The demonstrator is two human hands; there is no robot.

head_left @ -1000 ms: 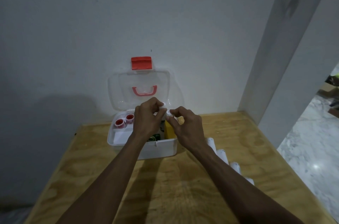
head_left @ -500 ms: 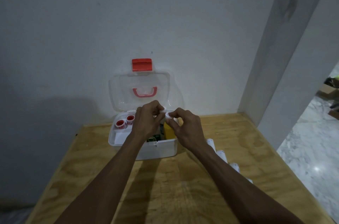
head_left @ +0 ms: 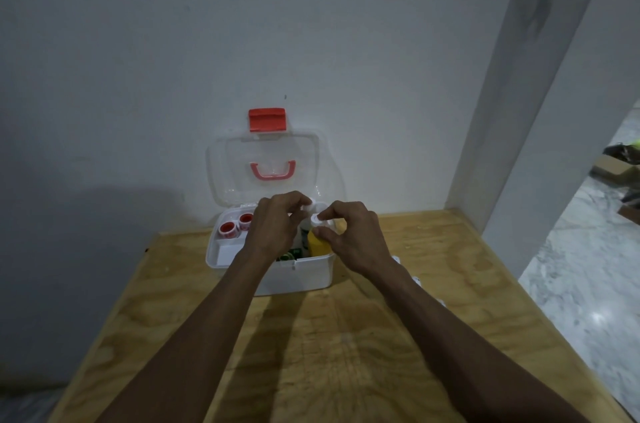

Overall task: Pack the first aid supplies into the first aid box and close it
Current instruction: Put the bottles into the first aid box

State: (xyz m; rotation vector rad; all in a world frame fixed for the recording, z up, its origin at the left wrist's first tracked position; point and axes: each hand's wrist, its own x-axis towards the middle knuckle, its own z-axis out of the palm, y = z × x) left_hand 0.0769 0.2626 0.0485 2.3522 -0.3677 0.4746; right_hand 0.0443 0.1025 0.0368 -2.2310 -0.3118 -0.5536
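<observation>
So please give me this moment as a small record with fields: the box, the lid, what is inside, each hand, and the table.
box: white first aid box on the plywood table, against the wall
lid: clear lid open, upright, red latch on top
inside: two red-and-white rolls at left; yellow bottle at right
left hand: left hand over the box, fingers pinching a small white item
right hand: right hand pinching the bottle's white cap
</observation>
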